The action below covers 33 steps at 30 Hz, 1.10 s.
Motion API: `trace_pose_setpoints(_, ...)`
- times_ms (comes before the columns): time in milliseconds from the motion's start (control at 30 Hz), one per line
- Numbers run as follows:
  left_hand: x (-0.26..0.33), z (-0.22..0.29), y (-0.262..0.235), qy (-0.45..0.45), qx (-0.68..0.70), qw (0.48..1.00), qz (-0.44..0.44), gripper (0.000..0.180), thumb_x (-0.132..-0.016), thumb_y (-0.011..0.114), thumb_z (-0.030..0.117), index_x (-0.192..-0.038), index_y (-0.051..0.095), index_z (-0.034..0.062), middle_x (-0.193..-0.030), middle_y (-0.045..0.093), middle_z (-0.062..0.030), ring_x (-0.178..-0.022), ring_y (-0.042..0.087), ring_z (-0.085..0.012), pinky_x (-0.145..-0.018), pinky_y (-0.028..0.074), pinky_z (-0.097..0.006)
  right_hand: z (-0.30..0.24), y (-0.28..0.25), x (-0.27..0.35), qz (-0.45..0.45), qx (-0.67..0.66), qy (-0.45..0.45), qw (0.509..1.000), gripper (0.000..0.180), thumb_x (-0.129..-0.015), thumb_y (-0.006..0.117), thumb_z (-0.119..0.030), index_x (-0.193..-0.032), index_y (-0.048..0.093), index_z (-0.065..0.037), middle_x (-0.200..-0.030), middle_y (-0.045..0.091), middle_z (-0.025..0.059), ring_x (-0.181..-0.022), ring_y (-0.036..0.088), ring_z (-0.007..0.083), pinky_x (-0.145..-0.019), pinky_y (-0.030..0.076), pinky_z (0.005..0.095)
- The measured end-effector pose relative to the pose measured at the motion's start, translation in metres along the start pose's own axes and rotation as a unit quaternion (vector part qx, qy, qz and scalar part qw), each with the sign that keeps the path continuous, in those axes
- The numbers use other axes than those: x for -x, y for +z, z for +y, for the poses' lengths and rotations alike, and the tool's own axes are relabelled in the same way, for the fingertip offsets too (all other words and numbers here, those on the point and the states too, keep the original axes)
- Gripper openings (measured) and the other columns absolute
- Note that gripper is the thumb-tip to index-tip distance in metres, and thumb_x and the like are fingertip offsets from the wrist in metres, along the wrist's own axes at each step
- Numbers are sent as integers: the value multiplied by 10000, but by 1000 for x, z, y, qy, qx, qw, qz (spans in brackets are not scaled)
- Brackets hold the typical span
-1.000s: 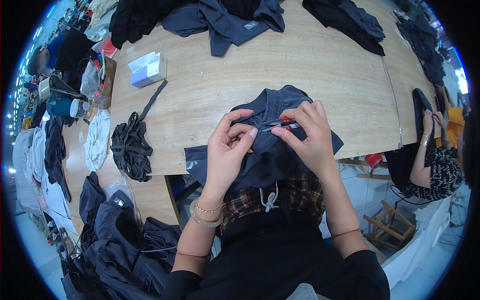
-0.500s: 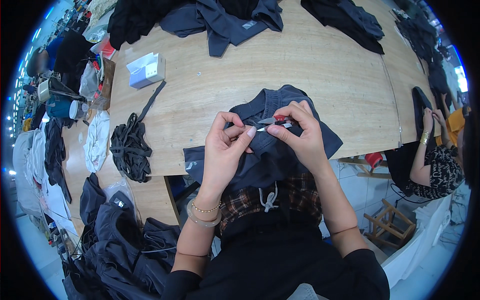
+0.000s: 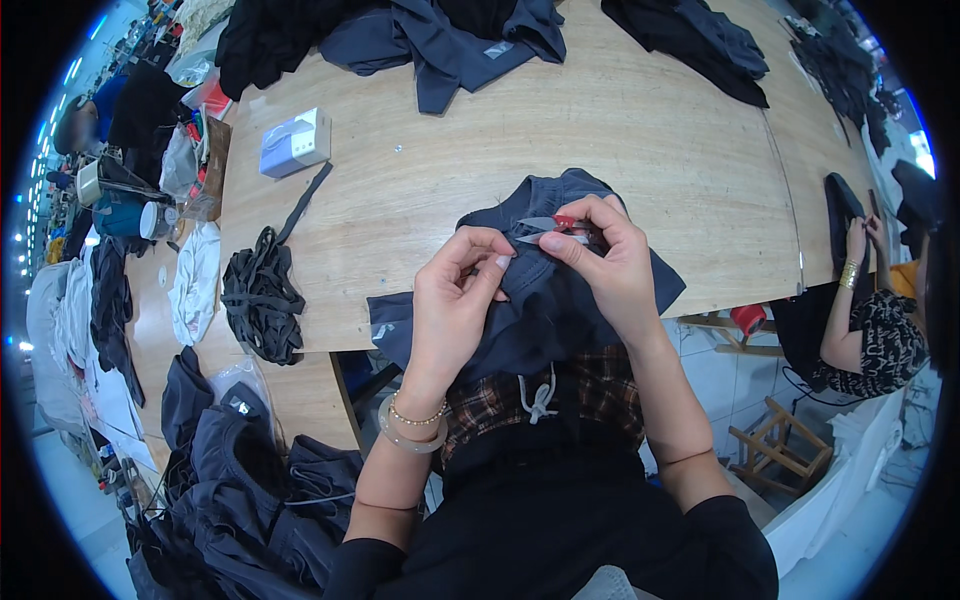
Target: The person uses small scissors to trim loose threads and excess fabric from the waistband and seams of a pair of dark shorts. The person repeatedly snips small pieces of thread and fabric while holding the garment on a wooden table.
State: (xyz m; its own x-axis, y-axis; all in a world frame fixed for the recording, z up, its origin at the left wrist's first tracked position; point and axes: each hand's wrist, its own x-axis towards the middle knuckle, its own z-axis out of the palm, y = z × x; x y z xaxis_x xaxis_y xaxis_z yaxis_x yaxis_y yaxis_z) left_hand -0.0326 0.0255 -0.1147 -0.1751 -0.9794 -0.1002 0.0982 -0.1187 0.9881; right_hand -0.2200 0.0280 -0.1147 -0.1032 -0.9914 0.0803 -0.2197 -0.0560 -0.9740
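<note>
Pinching a dark garment (image 3: 540,310) just beside parted snips (image 3: 552,224)

At the lower left of the frame lies a heap of dark garments (image 3: 230,470). Above it, left of centre, a tangled bundle of dark strips (image 3: 262,300) rests on the wooden surface (image 3: 400,220), with a tissue box (image 3: 300,143) beyond it, toward the upper left.

Further right, the left forearm (image 3: 390,480), with a beaded bracelet (image 3: 416,421) and a pale bangle (image 3: 412,447), slants up from the lower edge. The left hand (image 3: 462,285) bends inward, thumb and forefinger pinched on the garment; whether a thread also lies between their tips is too small to tell.

The garment lies at the centre, under both hands, its gathered band uppermost, its lower part reaching past the surface's near edge.

Over that band the snips lie nearly level across the frame, blades spread and aimed left, their tips just above and right of the left fingertips. The right hand (image 3: 610,255) grasps them from the right, thumb below, forefinger above; its forearm (image 3: 665,400) leans up and leftward.

At the far right, a co-worker's hands (image 3: 857,240) are beside a long dark cloth (image 3: 845,198).
</note>
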Motion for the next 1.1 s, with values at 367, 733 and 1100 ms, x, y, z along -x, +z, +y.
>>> trace_pose_setpoints(367,2,-3,1,22,-57,998,16,206,-1024,598,22,-1143,766,24,-1001,746,3,-728,566,-21,-634,497,-199,-18,-2,-1,-1,95,-59,994,318,-818,863,-261,-951,713,-13,-891,637,65,-876,562,170,-774,471,297)
trace_pose_setpoints(733,-4,0,-12,-48,-13,998,-25,211,-1023,625,65,-1203,732,35,-1189,744,-40,-874,611,-26,-673,482,-188,-6,-31,3,-8,214,-139,967,260,-747,879,-208,-872,729,-37,-777,665,44,-747,602,156,-618,496,282)
trace_pose_setpoints(1100,-3,3,-9,-44,-15,998,-34,212,-1018,631,60,-1203,733,35,-1089,748,-34,-817,589,-25,-658,475,-188,-2,-14,-4,-19,235,-211,949,292,-734,883,-264,-819,702,-51,-728,636,17,-682,535,172,-585,442,316)
